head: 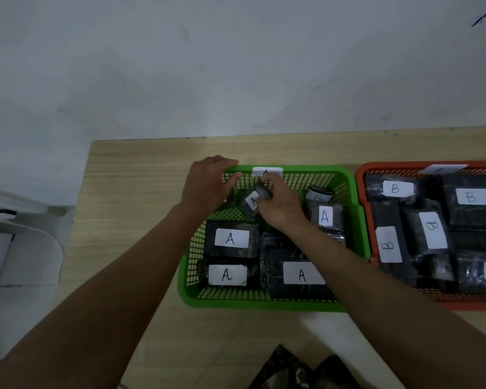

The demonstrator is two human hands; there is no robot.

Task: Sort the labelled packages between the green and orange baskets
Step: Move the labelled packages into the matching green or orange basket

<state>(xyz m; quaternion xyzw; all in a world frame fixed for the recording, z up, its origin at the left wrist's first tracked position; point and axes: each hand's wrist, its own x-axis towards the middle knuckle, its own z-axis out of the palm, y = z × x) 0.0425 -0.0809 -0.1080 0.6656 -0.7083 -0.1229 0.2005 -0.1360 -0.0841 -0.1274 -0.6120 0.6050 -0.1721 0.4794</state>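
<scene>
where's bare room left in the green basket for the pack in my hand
Bare mesh floor shows in the green basket only at its far left corner, under the left hand. The rest is crowded with A packs. The orange basket is packed.

Pale wall [236,66], light wooden table [141,192]

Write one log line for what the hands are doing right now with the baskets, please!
left hand: on green basket far rim | right hand: gripping small black package inside | orange basket: B packages
</scene>
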